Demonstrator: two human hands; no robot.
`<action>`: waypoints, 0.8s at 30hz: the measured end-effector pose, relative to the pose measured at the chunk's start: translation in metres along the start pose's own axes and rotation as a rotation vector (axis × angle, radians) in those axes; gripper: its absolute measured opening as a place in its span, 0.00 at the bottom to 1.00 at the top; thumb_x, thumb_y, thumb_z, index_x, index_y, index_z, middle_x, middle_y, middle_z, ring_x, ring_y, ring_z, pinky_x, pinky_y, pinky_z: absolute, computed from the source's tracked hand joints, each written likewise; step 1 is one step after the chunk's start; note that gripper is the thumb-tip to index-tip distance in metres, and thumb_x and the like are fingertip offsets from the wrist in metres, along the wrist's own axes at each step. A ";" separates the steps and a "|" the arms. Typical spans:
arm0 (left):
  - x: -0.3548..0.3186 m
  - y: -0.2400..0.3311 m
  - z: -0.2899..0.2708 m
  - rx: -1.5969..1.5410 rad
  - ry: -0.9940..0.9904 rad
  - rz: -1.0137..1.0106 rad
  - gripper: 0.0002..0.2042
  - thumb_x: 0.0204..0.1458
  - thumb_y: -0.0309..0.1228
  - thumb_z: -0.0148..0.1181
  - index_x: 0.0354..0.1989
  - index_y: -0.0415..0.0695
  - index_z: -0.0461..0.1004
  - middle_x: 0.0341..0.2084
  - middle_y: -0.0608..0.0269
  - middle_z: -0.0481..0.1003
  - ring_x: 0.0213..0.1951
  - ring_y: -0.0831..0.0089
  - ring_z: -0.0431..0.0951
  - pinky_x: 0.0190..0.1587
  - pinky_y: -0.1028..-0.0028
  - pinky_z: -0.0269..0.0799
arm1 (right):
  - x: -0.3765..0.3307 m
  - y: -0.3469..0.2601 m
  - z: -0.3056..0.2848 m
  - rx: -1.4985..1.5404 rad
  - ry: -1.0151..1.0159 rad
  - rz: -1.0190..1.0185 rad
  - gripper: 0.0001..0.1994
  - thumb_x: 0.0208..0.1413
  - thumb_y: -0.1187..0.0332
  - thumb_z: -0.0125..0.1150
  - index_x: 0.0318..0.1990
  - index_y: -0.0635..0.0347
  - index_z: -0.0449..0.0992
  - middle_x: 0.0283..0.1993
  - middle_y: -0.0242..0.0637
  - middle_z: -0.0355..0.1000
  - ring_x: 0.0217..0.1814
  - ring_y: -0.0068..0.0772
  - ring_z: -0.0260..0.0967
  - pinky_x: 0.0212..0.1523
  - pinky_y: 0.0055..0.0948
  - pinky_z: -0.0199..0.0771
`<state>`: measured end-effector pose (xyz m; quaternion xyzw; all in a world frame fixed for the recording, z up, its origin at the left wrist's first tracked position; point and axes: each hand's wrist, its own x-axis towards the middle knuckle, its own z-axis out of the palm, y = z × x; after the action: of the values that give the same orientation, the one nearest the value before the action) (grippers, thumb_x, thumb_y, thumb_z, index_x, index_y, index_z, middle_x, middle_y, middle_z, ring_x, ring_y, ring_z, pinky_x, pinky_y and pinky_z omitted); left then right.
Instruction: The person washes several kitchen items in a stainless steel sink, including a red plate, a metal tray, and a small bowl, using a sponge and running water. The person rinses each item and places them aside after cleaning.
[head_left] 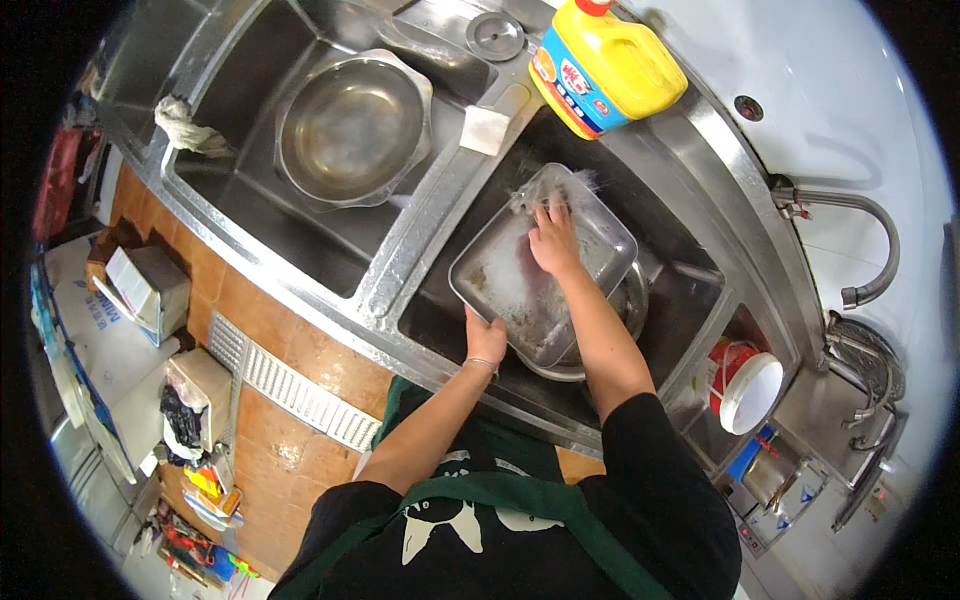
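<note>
A rectangular metal tray is tilted inside the right-hand sink, with soapy smears and brown marks on its bottom. My left hand grips its near left rim, fingers partly hidden beyond the edge. At the tray's far end, my right hand presses a grey wiry scrubber against the metal; the scrubber is blurred. Under the tray, part of a round metal basin shows.
In the left sink sits a water-filled metal basin; a rag hangs over its edge. A yellow jug, a white sponge and a drain strainer stand around. At right are a faucet and red-white bucket.
</note>
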<state>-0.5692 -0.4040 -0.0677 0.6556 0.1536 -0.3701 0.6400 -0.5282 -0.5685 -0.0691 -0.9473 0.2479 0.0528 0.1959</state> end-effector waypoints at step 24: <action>0.009 0.006 -0.016 0.052 -0.146 0.234 0.31 0.44 0.17 0.47 0.59 0.35 0.46 0.51 0.49 0.63 0.53 0.63 0.64 0.56 0.72 0.58 | -0.027 -0.012 0.034 0.401 -0.368 -0.374 0.22 0.57 0.67 0.42 0.58 0.68 0.57 0.66 0.54 0.45 0.67 0.53 0.43 0.66 0.35 0.45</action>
<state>-0.5544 -0.3919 -0.0708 0.6567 0.0197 -0.3435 0.6710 -0.5464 -0.5332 -0.0910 -0.8936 0.0354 0.1363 0.4262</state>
